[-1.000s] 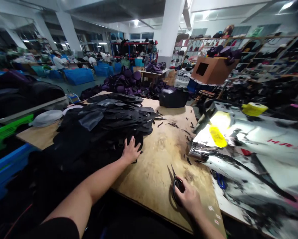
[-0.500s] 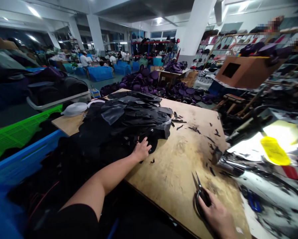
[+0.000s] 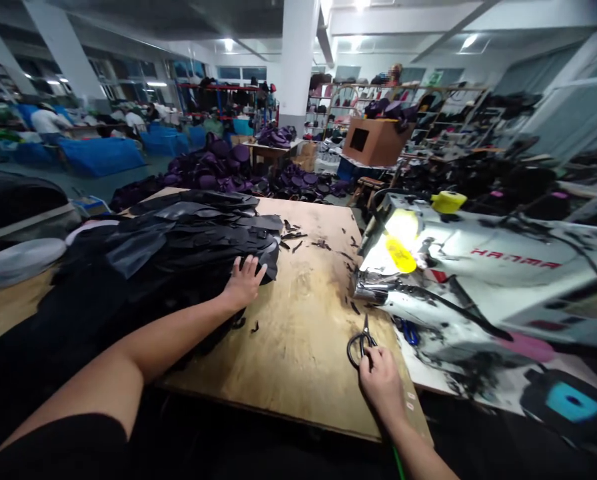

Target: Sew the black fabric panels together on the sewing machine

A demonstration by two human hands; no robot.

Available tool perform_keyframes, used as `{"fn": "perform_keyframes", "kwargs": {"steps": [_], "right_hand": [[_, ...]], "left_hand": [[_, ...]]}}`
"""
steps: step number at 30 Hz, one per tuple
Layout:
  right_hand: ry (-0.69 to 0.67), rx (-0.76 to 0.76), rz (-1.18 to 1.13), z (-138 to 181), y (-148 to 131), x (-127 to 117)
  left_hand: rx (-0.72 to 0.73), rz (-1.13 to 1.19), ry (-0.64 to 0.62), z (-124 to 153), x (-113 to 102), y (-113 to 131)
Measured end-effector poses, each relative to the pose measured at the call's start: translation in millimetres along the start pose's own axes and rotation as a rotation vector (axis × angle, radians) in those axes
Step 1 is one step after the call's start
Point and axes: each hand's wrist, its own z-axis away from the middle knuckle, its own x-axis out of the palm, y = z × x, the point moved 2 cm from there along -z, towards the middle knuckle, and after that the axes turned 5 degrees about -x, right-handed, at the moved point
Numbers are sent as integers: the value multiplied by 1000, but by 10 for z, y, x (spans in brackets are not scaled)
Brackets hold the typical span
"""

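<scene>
My left hand (image 3: 246,283) lies with fingers spread on the near right edge of a heap of black fabric pieces (image 3: 193,233). The heap covers the left half of a wooden tabletop (image 3: 288,340). At the right side of this top, my right hand (image 3: 381,377) has its fingers closed on one handle loop of a pair of black-handled scissors (image 3: 366,325). The scissors are down at the wood, tips pointing away from me. Small black scraps (image 3: 323,245) are scattered beyond both hands.
A white sewing machine (image 3: 478,267) with a lit lamp stands along the right edge. Blue snips (image 3: 409,332) lie beside it. White rolls (image 3: 23,260) sit at the left. Purple items (image 3: 213,160) are piled on the floor behind, near a cardboard box (image 3: 376,141).
My view has swung right, showing more of the sewing machine. The scissors have come down flatter onto the tabletop, with my right hand at their handle. My left hand's fingers have spread out.
</scene>
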Motion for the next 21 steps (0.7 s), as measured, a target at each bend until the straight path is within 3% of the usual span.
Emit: {"fn": "perform_keyframes", "kwargs": {"steps": [4,7,14,17,21], "right_hand": [[11,-31,31,25,36,43],[6,-52,30,37,76,51],[34,-122,8,40,151,63],[35,-161,-5,27,168,65],[23,-148,-22,9,166,40]], "left_hand": [[-29,-136,-129,-678,212,53],[-59,-166,-171,-881,307,-91],[16,-116,-87,-831,189,-439],[59,-95,-42,-757,186,-467],[31,-93,-116,-612,208,-423]]}}
